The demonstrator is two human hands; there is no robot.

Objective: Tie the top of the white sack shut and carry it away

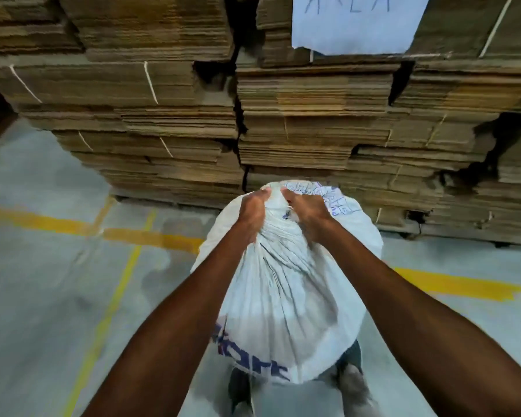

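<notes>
White sack [286, 284] stood upright on the grey floor [42, 266], just in front of the stacked flat cardboard [313, 121]. Left hand [252, 212] & right hand [308, 212] both clamped on the sack's bunched neck, side by side, nearly touching. Yellow floor lines [151, 236] ran behind the sack.

Both bare arms are reaching forward and down, converging toward the middle. Left hand [254, 210] is clenching into a fist on the gathered neck of the white sack [286, 296], knuckles up. Right hand [309, 213] is gripping the same bunched fabric just beside it, fingers curled in. Thumbs are nearly touching. Both wrists are running straight with the forearms.
</notes>
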